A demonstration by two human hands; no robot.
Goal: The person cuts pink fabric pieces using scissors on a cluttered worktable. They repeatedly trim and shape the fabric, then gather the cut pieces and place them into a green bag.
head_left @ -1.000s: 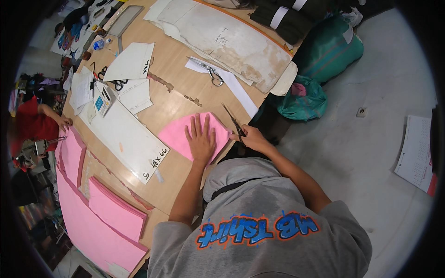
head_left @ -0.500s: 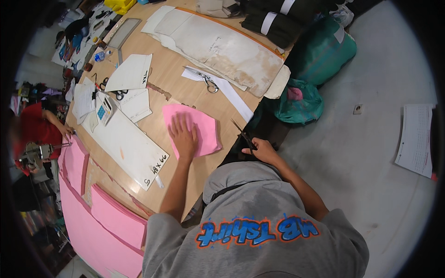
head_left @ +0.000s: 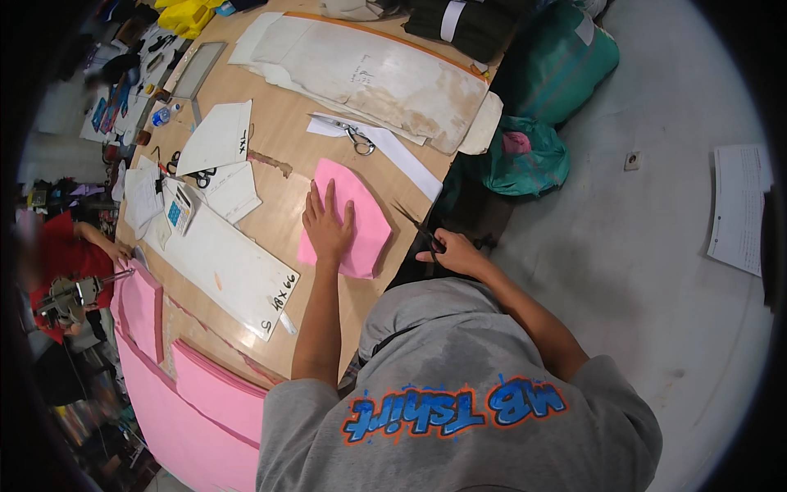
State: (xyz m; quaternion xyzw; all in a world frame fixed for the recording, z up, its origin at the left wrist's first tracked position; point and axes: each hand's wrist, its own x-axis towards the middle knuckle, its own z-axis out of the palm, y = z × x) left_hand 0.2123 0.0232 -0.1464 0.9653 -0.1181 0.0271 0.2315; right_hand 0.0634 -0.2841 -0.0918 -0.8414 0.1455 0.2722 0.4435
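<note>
Under my left hand (head_left: 329, 231) lies a pink cut fabric piece (head_left: 366, 234), flat on the wooden table near its right edge. The fingers of that hand are stretched out and spread over the cloth. My right hand (head_left: 459, 254) grips dark-handled scissors (head_left: 423, 232) just past the table edge. Their blades stand apart and point up and left toward the cloth, without touching it. A second, silver pair of scissors (head_left: 357, 139) rests on a white strip (head_left: 406, 164) beyond the fabric.
White pattern boards (head_left: 234, 266) and a calculator (head_left: 177, 209) lie to the left. Pink fabric stacks (head_left: 217, 385) fill the near left. A large stained board (head_left: 369, 82) lies at the back. Green sacks (head_left: 561, 78) stand at right. Another person's red sleeve (head_left: 61, 246) shows far left.
The pink piece has been turned on the table, so a pointed end now faces away from me. My left hand is still flat on it. The scissors remain in my right hand.
</note>
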